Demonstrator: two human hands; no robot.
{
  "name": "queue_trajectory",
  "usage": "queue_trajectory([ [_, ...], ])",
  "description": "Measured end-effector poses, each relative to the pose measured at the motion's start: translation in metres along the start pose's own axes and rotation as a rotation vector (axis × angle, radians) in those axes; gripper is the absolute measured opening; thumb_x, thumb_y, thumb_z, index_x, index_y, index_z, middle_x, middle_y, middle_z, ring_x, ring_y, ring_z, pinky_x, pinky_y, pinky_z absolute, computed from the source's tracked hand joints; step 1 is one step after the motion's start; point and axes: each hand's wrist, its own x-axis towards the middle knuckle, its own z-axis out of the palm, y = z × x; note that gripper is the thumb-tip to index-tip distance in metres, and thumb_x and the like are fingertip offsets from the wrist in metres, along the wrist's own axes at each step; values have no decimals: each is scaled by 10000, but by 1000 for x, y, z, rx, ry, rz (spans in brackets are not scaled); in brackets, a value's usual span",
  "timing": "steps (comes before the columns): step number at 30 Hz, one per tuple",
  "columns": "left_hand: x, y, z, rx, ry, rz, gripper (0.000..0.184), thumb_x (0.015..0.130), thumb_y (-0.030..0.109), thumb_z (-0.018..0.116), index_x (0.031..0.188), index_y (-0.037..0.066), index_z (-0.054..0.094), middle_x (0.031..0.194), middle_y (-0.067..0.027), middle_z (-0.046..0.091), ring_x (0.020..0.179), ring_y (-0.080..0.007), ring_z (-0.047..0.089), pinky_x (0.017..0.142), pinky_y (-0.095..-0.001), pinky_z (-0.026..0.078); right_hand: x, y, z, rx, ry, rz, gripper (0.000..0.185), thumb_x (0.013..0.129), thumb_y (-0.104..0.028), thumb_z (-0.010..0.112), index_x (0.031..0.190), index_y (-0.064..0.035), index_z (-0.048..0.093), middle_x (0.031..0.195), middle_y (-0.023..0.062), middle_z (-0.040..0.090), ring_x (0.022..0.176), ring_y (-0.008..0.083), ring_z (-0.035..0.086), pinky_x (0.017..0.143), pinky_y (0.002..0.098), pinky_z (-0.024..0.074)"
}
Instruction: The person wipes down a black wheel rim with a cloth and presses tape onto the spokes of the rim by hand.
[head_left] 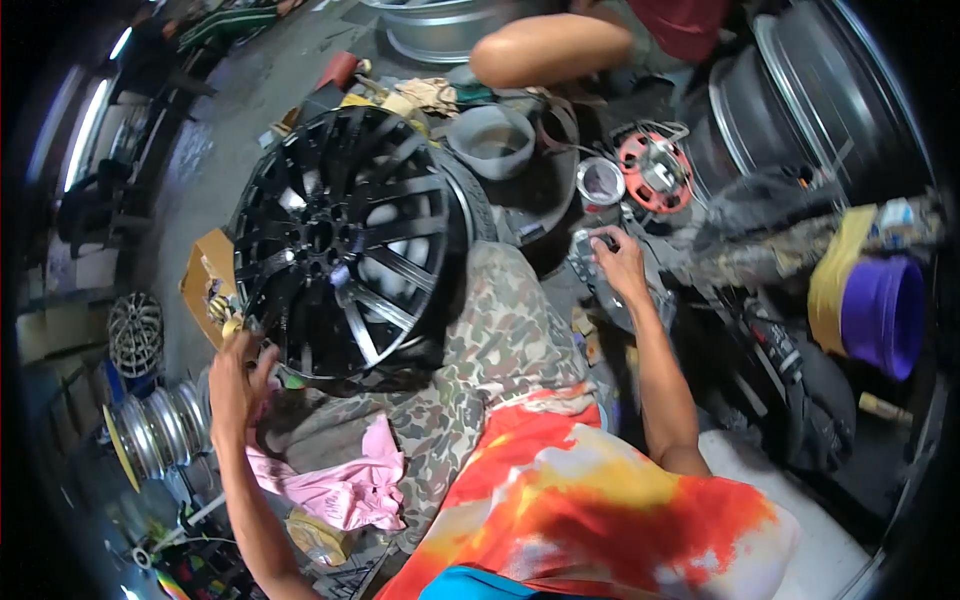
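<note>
Black multi-spoke wheel rim (318, 237) set against camouflage trousers (515, 325), left hand (242, 375) held by its lower-left edge, fingers parted, any grip unclear, right hand (620, 262) bent over a small dark object (582, 260), hold unclear, pink cloth (345, 485) draped near the trousers' lower edge.

Both arms bare, reaching forward, set wide apart either side of torso. Left forearm (247, 500) angles up from lower edge, wrist close to straight; left hand (238, 380) slightly blurred, fingers parted and loosely bent, grip hard to make out. Right elbow (685, 457) bent close to body, right forearm (660, 350) slanting forward and inward; right hand (622, 262) knuckles up, fingers curled, tips pointing inward, grip partly hidden. Hands well apart.
</note>
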Motion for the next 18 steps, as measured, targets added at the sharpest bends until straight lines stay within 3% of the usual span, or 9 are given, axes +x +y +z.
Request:
queue_trajectory([
  [2,-50,-2,-3,-34,115,9,322,907,249,767,1081,-6,676,1114,-212,677,1060,-426,644,884,-469,494,33,-34,26,13,33,-238,199,915,-173,734,1084,-69,757,844,128,744,709,230,729,709,377,545],
  [4,-95,-9,1,-38,84,-191,322,901,197,767,1138,1,671,1190,-194,650,1127,-411,611,962,-461,480,81,-62,64,-67,57,-416,223,880,-157,752,1089,-82,756,919,149,746,756,264,689,731,392,527],
  [6,-134,-17,19,-83,186,-257,369,892,164,767,1212,18,656,1320,-197,603,1258,-406,550,1069,-470,437,121,-101,97,-152,41,-488,278,877,-186,760,1125,-60,756,836,118,741,757,179,718,699,336,540],
  [8,-153,-14,49,-63,364,-322,397,899,106,715,1280,37,628,1450,-205,527,1360,-429,490,1144,-512,376,187,-95,143,-260,83,-537,302,873,-226,757,1122,-55,755,908,170,761,856,335,750,783,420,566],
  [10,-156,-10,68,-73,512,-389,315,900,72,679,1210,26,650,1402,-198,561,1335,-427,507,1140,-520,369,244,-70,178,-388,212,-805,294,870,-237,747,1086,-38,752,932,199,761,909,393,745,815,455,567],
  [12,-165,-24,77,-108,517,-464,262,925,106,662,1171,16,658,1369,-197,585,1321,-413,519,1141,-506,369,291,-53,198,-567,-46,-607,279,861,-201,740,1049,5,737,936,217,755,911,371,748,795,459,560],
  [14,-169,-31,82,-151,522,-518,226,951,140,645,1132,6,666,1336,-197,609,1307,-399,530,1142,-492,368,334,-38,210,-745,-253,-471,268,825,-276,728,999,-82,788,981,240,752,977,431,737,824,504,579],
  [18,-171,-36,83,-146,553,-560,185,947,156,637,1046,4,671,1281,-184,638,1256,-378,558,1116,-492,380,324,-20,214,-781,-290,-391,228,836,-218,699,987,-73,790,950,238,750,874,409,738,764,513,562],
])
